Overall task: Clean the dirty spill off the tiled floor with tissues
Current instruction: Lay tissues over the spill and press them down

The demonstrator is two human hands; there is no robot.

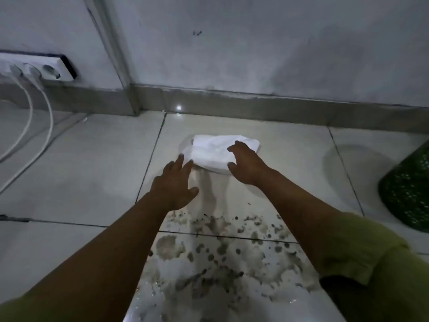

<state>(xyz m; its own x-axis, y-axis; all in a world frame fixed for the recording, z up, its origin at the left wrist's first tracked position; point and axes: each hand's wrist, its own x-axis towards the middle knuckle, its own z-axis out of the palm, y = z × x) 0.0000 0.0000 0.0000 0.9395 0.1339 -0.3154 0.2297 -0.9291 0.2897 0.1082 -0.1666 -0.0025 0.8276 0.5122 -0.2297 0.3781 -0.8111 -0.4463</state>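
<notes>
A: Spill (222, 256) lies on the tiled floor (88, 173) nearest the person; the tissues (216, 151) sit beyond it, near the wall (255, 54).
B: Left hand (175, 184) open, fingertips touching the wad; right hand (246, 162) spread over it, not gripping. Press flat, drag toward yourself.
A: Clear tile left; green basket (408, 191) crowds the right.

Dim light here, pale grey walls (255, 43) meeting in a corner at far left, a grey skirting (255, 103) running along their foot. Large light floor tiles (81, 163) with dark grout lines. Far left, a white socket strip (46, 68) trailing white cables (39, 126); a green woven basket (408, 187) at right.
</notes>
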